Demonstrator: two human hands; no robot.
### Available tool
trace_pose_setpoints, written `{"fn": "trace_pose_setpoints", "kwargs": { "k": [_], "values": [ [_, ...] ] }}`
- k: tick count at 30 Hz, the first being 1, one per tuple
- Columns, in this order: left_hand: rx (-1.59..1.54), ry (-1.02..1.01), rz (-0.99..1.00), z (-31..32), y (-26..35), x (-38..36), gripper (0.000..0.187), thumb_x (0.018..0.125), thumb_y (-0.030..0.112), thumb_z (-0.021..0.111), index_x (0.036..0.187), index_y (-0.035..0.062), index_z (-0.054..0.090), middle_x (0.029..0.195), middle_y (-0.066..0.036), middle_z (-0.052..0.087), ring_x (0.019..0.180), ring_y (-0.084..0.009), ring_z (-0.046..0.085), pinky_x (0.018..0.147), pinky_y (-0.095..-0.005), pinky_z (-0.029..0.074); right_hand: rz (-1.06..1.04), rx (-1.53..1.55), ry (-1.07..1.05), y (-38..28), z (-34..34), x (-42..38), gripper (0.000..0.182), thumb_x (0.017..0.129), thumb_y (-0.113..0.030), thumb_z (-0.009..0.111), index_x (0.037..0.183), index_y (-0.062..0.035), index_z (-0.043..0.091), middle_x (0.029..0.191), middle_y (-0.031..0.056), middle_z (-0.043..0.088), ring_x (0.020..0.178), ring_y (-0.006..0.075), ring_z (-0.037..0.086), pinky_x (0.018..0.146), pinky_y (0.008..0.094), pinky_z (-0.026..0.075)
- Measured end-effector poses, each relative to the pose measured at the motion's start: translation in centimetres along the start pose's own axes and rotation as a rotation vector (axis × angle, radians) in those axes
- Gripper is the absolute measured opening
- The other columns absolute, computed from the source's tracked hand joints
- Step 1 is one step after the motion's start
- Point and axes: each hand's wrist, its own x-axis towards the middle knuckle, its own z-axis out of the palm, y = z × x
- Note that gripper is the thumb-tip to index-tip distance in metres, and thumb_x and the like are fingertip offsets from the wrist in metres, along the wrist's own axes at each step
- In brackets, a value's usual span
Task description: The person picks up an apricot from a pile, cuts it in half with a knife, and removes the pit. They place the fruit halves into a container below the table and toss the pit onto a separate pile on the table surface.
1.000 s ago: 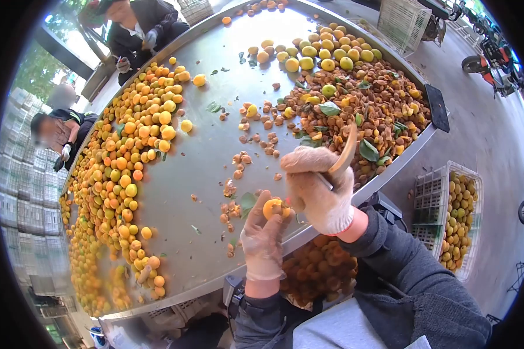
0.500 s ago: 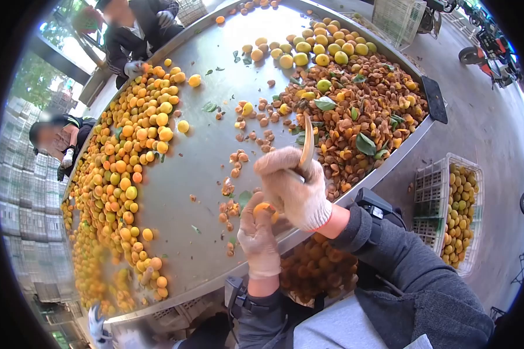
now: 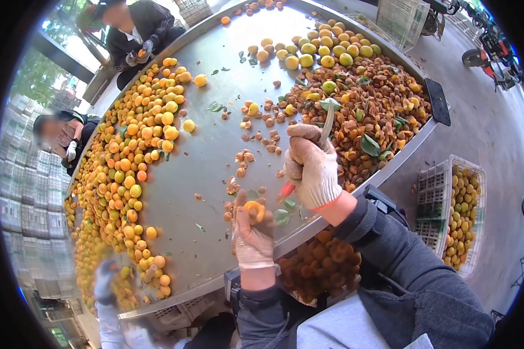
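Observation:
My right hand (image 3: 315,170), in a white work glove, is closed around a knife (image 3: 328,121) with a curved blade pointing up and a red handle end showing below the fist. Lower and to the left, my gloved left hand (image 3: 252,243) grips an apricot (image 3: 254,210) between thumb and fingers. The apricot looks cut open, though blur hides its detail. Both hands are over the near edge of a metal table (image 3: 198,174). Brown pits (image 3: 244,156) and bits of pulp lie just beyond my left hand.
Whole apricots (image 3: 137,139) cover the table's left side. A heap of pits and scraps (image 3: 367,110) with leaves lies right, more fruit (image 3: 332,43) behind it. A crate of fruit (image 3: 463,209) stands on the floor. Two co-workers (image 3: 137,35) are across; another's gloved hand (image 3: 105,282) reaches in lower left.
My right hand has drawn away from the apricot, up and right, with the knife. My left hand shifted slightly left. The far co-worker's hand rose from the heap; the lower-left gloved hand moved up.

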Motion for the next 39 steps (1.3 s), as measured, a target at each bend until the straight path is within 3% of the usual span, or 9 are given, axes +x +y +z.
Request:
{"fn": "trace_pose_setpoints", "kwargs": {
  "k": [2, 6, 9, 16, 19, 27, 30, 36, 39],
  "values": [
    [-0.065, -0.097, 0.000, -0.7, 0.3, 0.2, 0.042, 0.097, 0.033, 0.051, 0.134, 0.0120, 0.046, 0.105, -0.011, 0.059, 0.076, -0.0182, 0.061, 0.064, -0.0276, 0.052, -0.652, -0.779, -0.340, 0.2, -0.2, 0.2, 0.013, 0.089, -0.008, 0.056, 0.096, -0.0042, 0.066, 0.075, 0.0031, 0.061, 0.058, 0.0153, 0.057, 0.053, 0.0275, 0.047],
    [-0.097, -0.070, 0.088, -0.6, 0.1, 0.4, 0.047, 0.096, 0.023, 0.054, 0.140, 0.0109, 0.041, 0.120, -0.012, 0.056, 0.092, -0.0233, 0.064, 0.084, -0.0306, 0.054, -0.130, -1.523, -0.636, -0.7, 1.2, -3.1, 0.019, 0.087, -0.019, 0.062, 0.099, -0.0053, 0.067, 0.085, 0.0143, 0.068, 0.076, 0.0265, 0.067, 0.069, 0.0342, 0.052],
    [0.023, -0.070, 0.178, -0.3, 0.3, 0.1, 0.049, 0.095, 0.012, 0.055, 0.141, 0.0075, 0.040, 0.122, -0.011, 0.057, 0.095, -0.0208, 0.063, 0.090, -0.0281, 0.050, -0.256, -1.646, -0.655, 1.4, 0.2, -3.4, 0.022, 0.083, -0.027, 0.065, 0.094, -0.0082, 0.067, 0.080, 0.0188, 0.066, 0.077, 0.0372, 0.064, 0.070, 0.0431, 0.051],
    [0.273, 0.106, 0.420, 0.4, 0.5, -0.1, 0.045, 0.092, -0.003, 0.053, 0.136, 0.0021, 0.044, 0.119, -0.014, 0.059, 0.099, -0.0197, 0.063, 0.088, -0.0295, 0.052, -0.354, -1.777, -0.657, 0.7, 1.0, -3.2, 0.021, 0.080, -0.021, 0.068, 0.096, -0.0087, 0.063, 0.078, 0.0129, 0.066, 0.073, 0.0342, 0.065, 0.066, 0.0408, 0.053],
    [-0.102, -0.110, 0.254, -1.1, 2.1, -0.1, 0.037, 0.094, 0.012, 0.057, 0.128, 0.0019, 0.048, 0.116, -0.015, 0.058, 0.105, -0.0253, 0.061, 0.095, -0.0360, 0.051, -0.480, -1.702, -0.516, 0.1, 0.9, -2.2, 0.023, 0.079, -0.019, 0.069, 0.100, -0.0112, 0.064, 0.079, 0.0128, 0.066, 0.074, 0.0314, 0.066, 0.066, 0.0388, 0.053],
    [-0.057, -0.180, 0.059, -2.1, 1.9, -0.2, 0.040, 0.093, 0.017, 0.059, 0.128, 0.0021, 0.049, 0.119, -0.012, 0.057, 0.108, -0.0245, 0.058, 0.098, -0.0397, 0.048, -0.308, -1.781, -1.000, 0.1, 0.2, -2.5, 0.018, 0.087, -0.023, 0.063, 0.100, -0.0123, 0.069, 0.090, 0.0123, 0.068, 0.080, 0.0305, 0.066, 0.070, 0.0352, 0.052],
    [0.039, -0.204, 0.069, -1.2, 2.6, -1.8, 0.040, 0.092, 0.016, 0.059, 0.129, 0.0021, 0.049, 0.120, -0.011, 0.056, 0.110, -0.0238, 0.057, 0.098, -0.0394, 0.047, 0.083, -1.121, -0.732, -0.9, 0.9, -2.7, 0.011, 0.086, -0.008, 0.063, 0.096, -0.0050, 0.068, 0.082, 0.0047, 0.067, 0.071, 0.0092, 0.060, 0.065, 0.0262, 0.050],
    [0.767, -0.689, -0.056, 1.3, 3.9, -7.4, 0.037, 0.091, 0.010, 0.057, 0.127, 0.0020, 0.054, 0.129, -0.010, 0.053, 0.120, -0.0221, 0.051, 0.098, -0.0369, 0.045, 0.098, -1.051, -0.375, -3.1, 1.7, -1.8, 0.014, 0.087, -0.013, 0.064, 0.097, -0.0031, 0.067, 0.075, -0.0019, 0.061, 0.054, 0.0025, 0.046, 0.046, 0.0199, 0.036],
    [0.060, -0.115, 0.002, -1.4, 4.2, -3.7, 0.038, 0.091, 0.011, 0.057, 0.127, -0.0008, 0.054, 0.134, -0.011, 0.049, 0.129, -0.0212, 0.044, 0.103, -0.0329, 0.038, 0.040, -1.076, -0.366, -3.0, 1.3, -1.6, 0.017, 0.087, -0.016, 0.064, 0.098, -0.0033, 0.066, 0.065, -0.0041, 0.054, 0.044, 0.0033, 0.041, 0.040, 0.0207, 0.030]
  ]
}}
